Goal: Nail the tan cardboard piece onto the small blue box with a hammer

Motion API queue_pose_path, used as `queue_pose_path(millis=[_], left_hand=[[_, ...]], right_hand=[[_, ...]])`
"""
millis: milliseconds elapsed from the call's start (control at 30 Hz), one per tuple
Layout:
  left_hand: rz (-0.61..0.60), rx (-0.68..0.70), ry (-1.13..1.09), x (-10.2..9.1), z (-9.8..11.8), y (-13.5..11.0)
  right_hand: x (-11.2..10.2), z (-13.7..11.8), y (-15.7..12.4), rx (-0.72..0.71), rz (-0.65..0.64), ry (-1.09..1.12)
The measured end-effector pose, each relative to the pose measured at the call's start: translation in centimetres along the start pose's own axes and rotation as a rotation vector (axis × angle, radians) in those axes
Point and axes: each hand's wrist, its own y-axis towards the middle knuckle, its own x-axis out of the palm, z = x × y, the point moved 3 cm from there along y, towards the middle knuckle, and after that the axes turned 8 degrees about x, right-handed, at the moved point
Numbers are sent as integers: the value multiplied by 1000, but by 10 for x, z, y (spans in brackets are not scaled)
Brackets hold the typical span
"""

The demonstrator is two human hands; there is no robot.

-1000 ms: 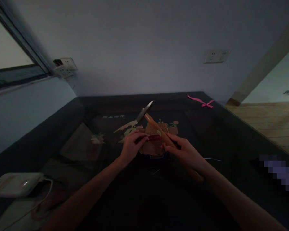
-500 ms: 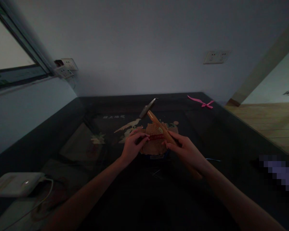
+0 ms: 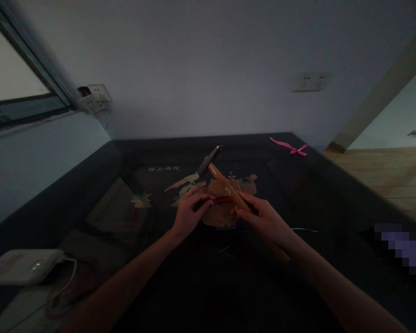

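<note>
A hammer with a metal head and wooden handle slants across the middle of the head view. My right hand is closed around its handle, thumb and index finger toward the head. Between my hands a dark red ribbon-like strip runs up to the handle. My left hand pinches the strip's left end between thumb and fingers. Where the strip ends on the right is hidden near the handle and my right fingertips. Flower and bird pictures show on the dark tabletop beneath.
The black table meets the wall behind. A pink ribbon lies at the back right, a thin pale strand right of my hand. On the left is a white device with a cable. A blurred purple object sits at right.
The hammer head has shifted slightly left and down. Both hands have moved a little left, with the strip still pinched in my left hand.
</note>
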Motion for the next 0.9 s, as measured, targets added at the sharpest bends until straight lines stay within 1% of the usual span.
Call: queue_pose_path(millis=[100,233,467,600,700,833,900], left_hand=[[-1,-5,5,-1,2,-2],[5,20,16,1,2,-4],[3,9,25,3,0,-5],[6,26,13,3,-1,-5],[-5,30,16,3,-2,-5],[-11,41,27,3,-2,-6],[0,53,32,3,-2,-6]], right_hand=[[-1,2,-1,-2,1,-19],[-4,4,-3,-1,8,-34],[-3,4,-5,-16,13,-36],[-4,1,-7,-32,14,-36],[-13,-5,-15,-36,38,-85],[-34,-16,-37,8,93,-205],[-42,-25,-51,69,43,-230]])
